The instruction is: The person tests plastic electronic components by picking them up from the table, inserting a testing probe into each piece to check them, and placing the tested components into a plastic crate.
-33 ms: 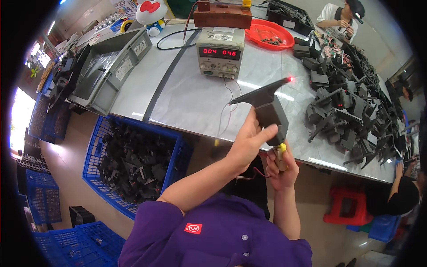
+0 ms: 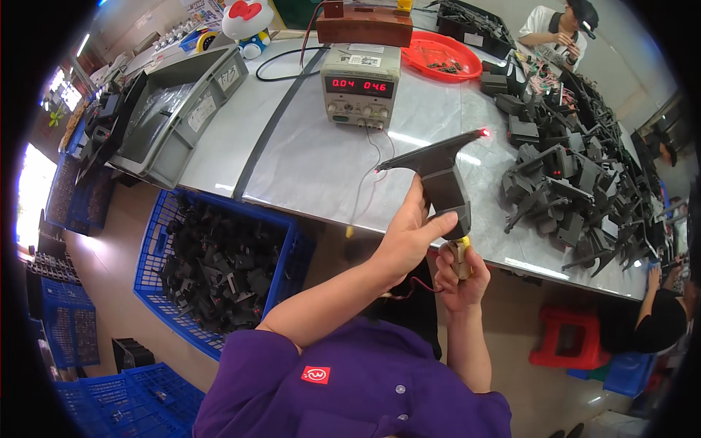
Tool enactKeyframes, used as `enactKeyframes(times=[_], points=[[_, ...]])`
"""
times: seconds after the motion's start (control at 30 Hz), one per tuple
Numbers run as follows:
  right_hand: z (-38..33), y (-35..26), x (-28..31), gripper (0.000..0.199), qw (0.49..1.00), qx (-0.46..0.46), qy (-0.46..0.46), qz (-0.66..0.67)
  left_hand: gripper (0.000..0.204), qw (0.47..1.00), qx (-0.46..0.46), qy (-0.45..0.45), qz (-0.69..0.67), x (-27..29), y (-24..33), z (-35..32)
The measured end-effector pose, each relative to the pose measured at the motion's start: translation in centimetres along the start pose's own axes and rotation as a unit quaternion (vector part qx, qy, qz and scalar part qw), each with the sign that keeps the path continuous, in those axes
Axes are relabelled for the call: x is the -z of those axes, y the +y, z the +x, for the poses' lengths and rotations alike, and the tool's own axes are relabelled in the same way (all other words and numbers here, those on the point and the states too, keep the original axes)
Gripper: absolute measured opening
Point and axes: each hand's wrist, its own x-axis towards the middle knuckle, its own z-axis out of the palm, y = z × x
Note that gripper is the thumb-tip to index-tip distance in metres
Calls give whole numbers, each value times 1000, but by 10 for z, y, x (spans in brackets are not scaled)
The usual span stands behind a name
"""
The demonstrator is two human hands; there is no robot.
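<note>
My left hand (image 2: 418, 226) is closed around a T-shaped dark grey plastic housing (image 2: 445, 191), its thumb across the lower body. The housing is held tilted above the table's front edge, and a red light glows at the right tip of its long arm. Right below it, my right hand (image 2: 461, 277) grips a small cream and yellow connector (image 2: 461, 260) against the housing's lower end. A dark red wire (image 2: 415, 286) trails left from that hand. Where connector and housing meet is partly hidden by fingers.
A power supply (image 2: 361, 87) with red digits stands at the table's back. Dark grey housings (image 2: 558, 179) are heaped at right; a red tray (image 2: 442, 55) lies behind. At left are a grey bin (image 2: 179, 120) and a blue crate (image 2: 157, 281) of dark parts. Another person (image 2: 558, 33) sits far right.
The housing has turned slightly in my left hand, its lit tip shifting a little to the right. Both hands keep their grip.
</note>
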Motion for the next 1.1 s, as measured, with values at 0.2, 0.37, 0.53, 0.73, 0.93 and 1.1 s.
enactKeyframes(times=[0.2, 0.37, 0.53, 0.73, 0.93, 1.1], points=[[2, 11, 32, 36, 965, -72, -70, 243, 70, 999, 39, -25, 3, 2, -5, -5], [-1, 6, 6, 48, 1000, 15, 19, -13, 57, 1000, 4, 18, -10, 4, -7, -2], [-3, 15, -42, 74, 725, 268, 12, -634, 40, 971, 60, 143, -181, 22, -11, 6], [5, 34, -69, 64, 583, 367, -98, -718, 60, 922, 90, 17, -377, 53, -11, 11], [7, 51, -74, 61, 487, 368, -132, -781, 58, 745, 58, -216, -628, 64, -37, 8], [6, 53, -76, 61, 470, 360, -136, -795, 51, 691, 64, -257, -672, 67, -46, 9]])
